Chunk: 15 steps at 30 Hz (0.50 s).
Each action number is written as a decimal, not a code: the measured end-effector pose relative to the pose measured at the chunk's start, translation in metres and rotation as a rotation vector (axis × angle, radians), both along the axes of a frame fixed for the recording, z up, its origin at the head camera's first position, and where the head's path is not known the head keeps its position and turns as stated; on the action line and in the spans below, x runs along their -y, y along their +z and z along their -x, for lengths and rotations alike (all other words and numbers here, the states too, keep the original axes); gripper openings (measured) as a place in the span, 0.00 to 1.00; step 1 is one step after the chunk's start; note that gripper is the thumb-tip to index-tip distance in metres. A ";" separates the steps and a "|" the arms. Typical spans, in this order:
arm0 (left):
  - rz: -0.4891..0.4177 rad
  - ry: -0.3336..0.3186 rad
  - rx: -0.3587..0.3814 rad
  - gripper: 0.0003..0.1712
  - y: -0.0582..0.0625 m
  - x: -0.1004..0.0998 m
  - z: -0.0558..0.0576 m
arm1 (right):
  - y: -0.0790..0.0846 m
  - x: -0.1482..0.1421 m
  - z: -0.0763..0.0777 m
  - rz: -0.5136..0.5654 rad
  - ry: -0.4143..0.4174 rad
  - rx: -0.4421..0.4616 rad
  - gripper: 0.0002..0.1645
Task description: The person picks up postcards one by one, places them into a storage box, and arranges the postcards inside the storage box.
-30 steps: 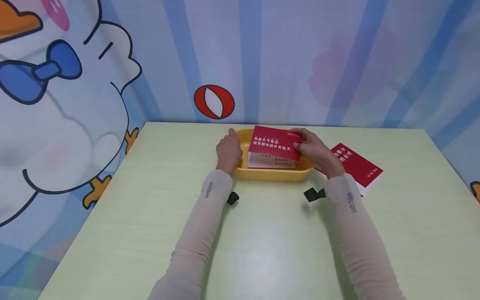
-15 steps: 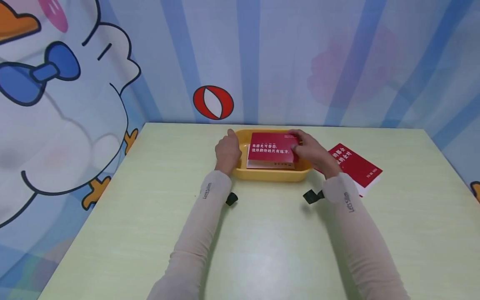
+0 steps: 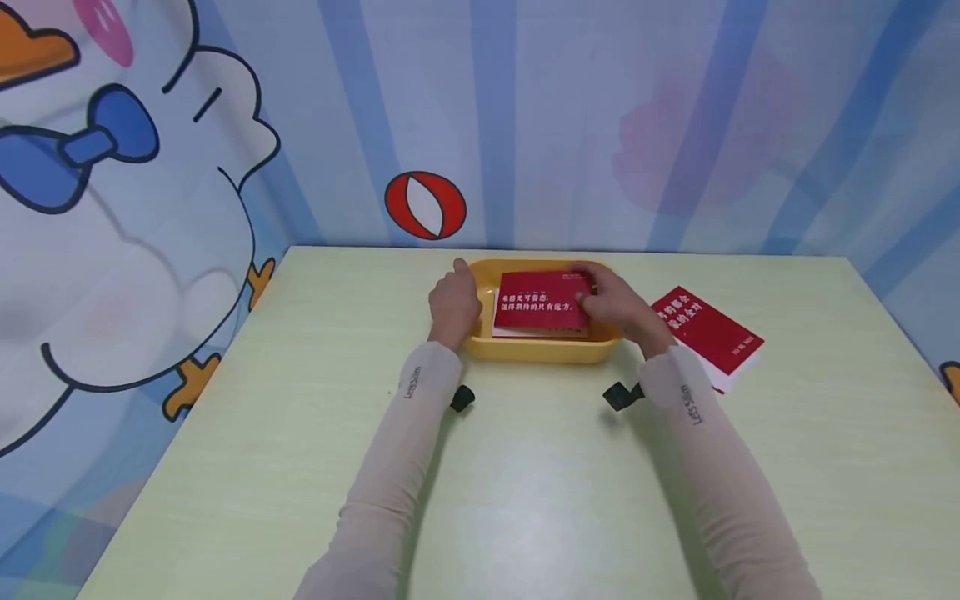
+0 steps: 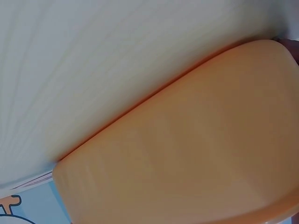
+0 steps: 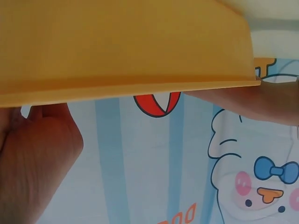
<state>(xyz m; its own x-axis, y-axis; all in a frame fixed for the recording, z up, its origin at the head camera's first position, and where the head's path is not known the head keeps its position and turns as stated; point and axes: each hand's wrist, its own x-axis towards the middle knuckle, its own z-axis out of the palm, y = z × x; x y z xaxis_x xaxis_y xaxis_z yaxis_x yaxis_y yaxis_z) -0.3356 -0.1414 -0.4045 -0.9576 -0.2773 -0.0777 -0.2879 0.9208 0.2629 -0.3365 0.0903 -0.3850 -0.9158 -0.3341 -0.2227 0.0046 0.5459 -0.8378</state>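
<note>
The yellow plastic tray (image 3: 540, 353) stands near the back of the table. My left hand (image 3: 454, 307) grips its left end, and the left wrist view is mostly filled by the tray's side wall (image 4: 177, 135). With thumb on top, my right hand (image 3: 617, 302) pinches the right side of a red card (image 3: 536, 313) with white printed characters. That card lies low inside the tray, over a white printed sheet with a red edge (image 3: 536, 333). In the right wrist view the tray wall (image 5: 126, 42) hides the card, and the right hand (image 5: 42, 154) appears below the rim.
On the table right of the tray lies another red card (image 3: 711, 330), with a white edge showing beneath it. Behind the table rises a blue striped wall (image 3: 555, 125) with cartoon drawings. Dark wrist-camera parts (image 3: 619, 396) hang beneath the forearms.
The red card in my right hand has gone down into the tray and flattened over the white sheet. The right hand has moved slightly left and down; the left hand keeps its grip on the tray.
</note>
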 end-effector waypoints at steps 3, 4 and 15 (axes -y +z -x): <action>0.004 0.000 -0.002 0.26 -0.001 -0.001 0.001 | -0.002 0.000 0.001 -0.006 -0.009 -0.005 0.38; 0.006 0.001 -0.002 0.26 -0.001 -0.001 0.001 | -0.003 0.000 0.001 -0.008 -0.011 -0.006 0.38; 0.011 -0.002 -0.004 0.25 -0.002 0.000 0.003 | -0.004 0.002 -0.001 0.001 -0.031 -0.018 0.39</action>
